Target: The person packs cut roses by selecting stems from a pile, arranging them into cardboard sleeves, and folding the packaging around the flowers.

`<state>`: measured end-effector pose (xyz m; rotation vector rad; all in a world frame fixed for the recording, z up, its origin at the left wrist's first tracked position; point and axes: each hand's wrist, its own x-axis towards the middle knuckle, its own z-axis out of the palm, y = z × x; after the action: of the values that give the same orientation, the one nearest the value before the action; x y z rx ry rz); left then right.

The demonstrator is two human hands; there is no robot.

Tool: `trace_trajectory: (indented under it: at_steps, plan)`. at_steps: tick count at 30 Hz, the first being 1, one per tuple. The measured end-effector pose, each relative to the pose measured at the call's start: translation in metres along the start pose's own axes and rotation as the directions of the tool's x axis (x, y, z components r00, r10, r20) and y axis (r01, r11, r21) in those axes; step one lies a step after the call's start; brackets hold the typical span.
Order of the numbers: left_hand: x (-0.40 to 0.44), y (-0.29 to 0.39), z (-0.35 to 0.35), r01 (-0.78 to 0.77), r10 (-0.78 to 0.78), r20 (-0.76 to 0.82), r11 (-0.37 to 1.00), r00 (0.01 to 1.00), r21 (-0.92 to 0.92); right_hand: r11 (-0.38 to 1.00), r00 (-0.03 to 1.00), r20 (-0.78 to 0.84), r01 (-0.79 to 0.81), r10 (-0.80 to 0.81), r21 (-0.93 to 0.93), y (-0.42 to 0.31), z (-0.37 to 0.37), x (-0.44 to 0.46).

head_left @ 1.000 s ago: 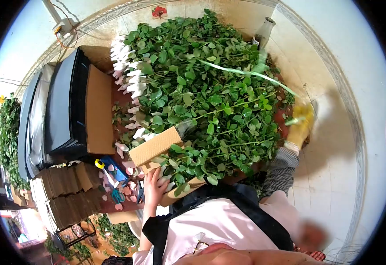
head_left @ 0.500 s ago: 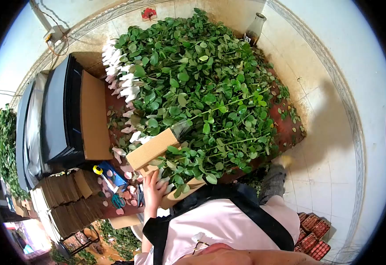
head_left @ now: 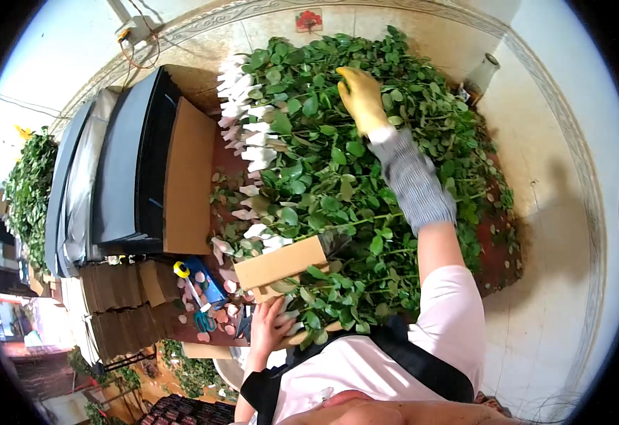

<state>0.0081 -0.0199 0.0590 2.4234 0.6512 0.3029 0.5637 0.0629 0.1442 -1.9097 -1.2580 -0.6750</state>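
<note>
Apparently our left hand [head_left: 268, 324] steadies the nearest white heads [head_left: 292, 320], fingers curled beside them, just below the cardboard [head_left: 281, 262]; whether it truly grasps any, we cannot tell. Our right hand [head_left: 360, 100], gloved perhaps against thorns, is over the far part of the flowers [head_left: 324, 177], thumb seemingly parted from the fingers, nothing visibly held. We see the flowers heaped on the table [head_left: 497, 265], most heads leftward, leaves rightward, presumably to protect the blooms. Our grey sleeve [head_left: 416, 180] likely prevents scratches.
</note>
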Motion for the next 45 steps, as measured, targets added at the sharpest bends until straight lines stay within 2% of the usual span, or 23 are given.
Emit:
trace_trajectory:
  at_steps: [1, 2, 3, 5, 7, 8, 10, 12, 14, 16, 18, 21, 22, 24, 25, 29, 32, 34, 36, 37, 39, 42, 45]
  plan:
    - [0.001, 0.0, 0.0, 0.006, -0.006, 0.006, 1.0, 1.0, 0.009, 0.981, 0.999, 0.029, 0.033, -0.028, -0.191, 0.019, 0.031, 0.007]
    - [0.001, 0.002, -0.002, 0.015, -0.016, 0.013, 1.0, 1.0, 0.012, 0.88, 0.967, 0.236, 0.031, 0.092, -0.473, 0.024, 0.045, 0.01]
    - [0.002, 0.004, -0.003, 0.024, -0.025, 0.018, 1.0, 1.0, 0.018, 0.826, 0.928, 0.326, 0.038, 0.179, -0.563, 0.042, 0.069, 0.008]
    - [0.002, 0.003, -0.002, 0.052, -0.052, 0.046, 0.999, 0.998, 0.018, 0.786, 0.948, 0.282, 0.06, 0.148, -0.615, 0.078, 0.115, -0.009]
    - [0.001, 0.002, -0.001, 0.047, -0.048, 0.049, 0.999, 0.998, 0.019, 0.857, 0.976, 0.216, 0.121, -0.012, -0.501, 0.076, 0.113, -0.001]
    - [0.001, 0.002, 0.0, 0.053, -0.054, 0.038, 0.998, 0.998, 0.022, 0.893, 0.979, 0.189, 0.152, -0.077, -0.423, 0.038, 0.083, 0.008]
    - [0.0, 0.0, 0.001, 0.049, -0.048, 0.036, 0.999, 0.998, -0.017, 0.962, 0.973, 0.071, 0.228, -0.22, -0.147, 0.001, 0.055, 0.004]
    - [-0.001, 0.002, 0.0, 0.053, -0.054, 0.032, 0.998, 0.998, 0.023, 0.966, 0.932, 0.322, 0.219, -0.165, -0.136, -0.04, 0.005, -0.001]
    - [-0.003, -0.002, 0.003, 0.05, -0.051, 0.027, 0.999, 0.998, 0.015, 0.957, 0.919, 0.348, 0.248, -0.184, -0.15, -0.071, -0.048, -0.025]
    - [-0.006, -0.007, 0.007, 0.028, -0.028, -0.001, 0.999, 1.0, 0.044, 0.985, 0.905, 0.389, 0.162, -0.173, 0.061, -0.081, -0.107, -0.053]
    - [-0.008, -0.017, 0.012, -0.006, 0.006, -0.008, 0.999, 1.0, 0.048, 0.964, 0.914, 0.311, 0.224, -0.259, 0.142, -0.081, -0.155, -0.092]
    - [-0.004, -0.011, 0.006, 0.031, -0.031, -0.027, 0.999, 0.999, 0.008, 0.977, 0.841, 0.528, 0.003, -0.119, 0.215, -0.099, -0.213, -0.157]
    - [-0.009, -0.013, 0.009, 0.049, -0.05, -0.032, 0.998, 0.998, -0.03, 0.976, 0.807, 0.585, -0.054, -0.082, 0.212, -0.104, -0.223, -0.188]
    - [-0.011, -0.012, 0.008, 0.025, -0.024, -0.016, 0.997, 1.0, 0.073, 0.976, 0.749, 0.663, -0.152, 0.009, 0.158, -0.112, -0.229, -0.242]
    - [-0.01, -0.004, 0.004, -0.038, 0.045, -0.078, 0.996, 0.996, 0.086, 0.986, 0.735, 0.678, -0.133, 0.028, 0.103, -0.113, -0.23, -0.267]
    - [-0.007, 0.002, -0.005, -0.067, 0.069, 0.0, 0.98, 0.998, 0.188, 0.987, 0.69, 0.71, -0.044, 0.141, -0.153, -0.134, -0.237, -0.302]
    - [0.002, 0.007, -0.013, -0.101, 0.111, -0.004, 0.92, 0.994, 0.378, 0.961, 0.851, 0.511, 0.028, 0.123, -0.277, -0.152, -0.226, -0.304]
    - [0.007, 0.001, -0.012, -0.097, 0.104, -0.007, 0.945, 0.995, 0.311, 0.95, 0.927, 0.347, -0.029, 0.142, -0.311, -0.136, -0.19, -0.354]
    - [0.009, -0.003, -0.007, -0.118, 0.126, -0.005, 0.943, 0.992, 0.311, 0.892, 0.741, 0.528, -0.216, 0.415, -0.398, -0.128, -0.166, -0.397]
    - [0.007, -0.006, -0.004, -0.082, 0.083, 0.013, 0.946, 0.997, 0.312, 0.928, 0.86, 0.413, -0.162, 0.3, -0.336, -0.129, -0.167, -0.392]
    - [0.003, -0.003, 0.0, -0.054, 0.057, -0.005, 0.963, 0.998, 0.266, 0.889, 0.882, 0.351, -0.144, 0.314, -0.434, -0.145, -0.181, -0.362]
    - [-0.002, -0.008, 0.005, -0.058, 0.084, -0.067, 0.946, 0.994, 0.318, 0.886, 0.798, 0.417, -0.295, 0.434, -0.357, -0.145, -0.173, -0.365]
    - [-0.001, -0.017, 0.006, -0.054, 0.058, -0.005, 0.954, 0.998, 0.296, 0.885, 0.831, 0.357, -0.301, 0.426, -0.355, -0.146, -0.167, -0.381]
